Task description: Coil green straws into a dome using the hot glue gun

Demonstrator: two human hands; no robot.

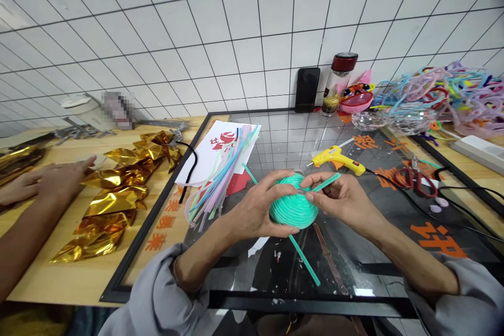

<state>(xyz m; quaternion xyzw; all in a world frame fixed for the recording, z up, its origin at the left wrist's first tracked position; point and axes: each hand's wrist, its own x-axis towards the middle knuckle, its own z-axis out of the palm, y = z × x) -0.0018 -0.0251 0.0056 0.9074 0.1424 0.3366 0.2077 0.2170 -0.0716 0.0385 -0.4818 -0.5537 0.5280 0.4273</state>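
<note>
My left hand (254,207) is wrapped round a green ball of coiled pipe cleaner (293,212), thumb on top and fingers along its sides. At the top of the ball, my right hand (342,199) pinches a short green pipe cleaner end (329,181) between thumb and fingers. Another green pipe cleaner (306,262) sticks out below the ball. A similar green tip shows behind my left hand; whether the two join is hidden. Just beyond my right hand lies a yellow glue gun (338,158).
Left of my hands, pastel pipe cleaners (222,184) lie on white paper (200,142). Red-handled scissors (417,181) and cables are at right. A phone (307,89), a glass bottle (334,86) and tangled pipe cleaners (444,89) stand behind. Another person's hands (51,178) rest near gold foil (118,194).
</note>
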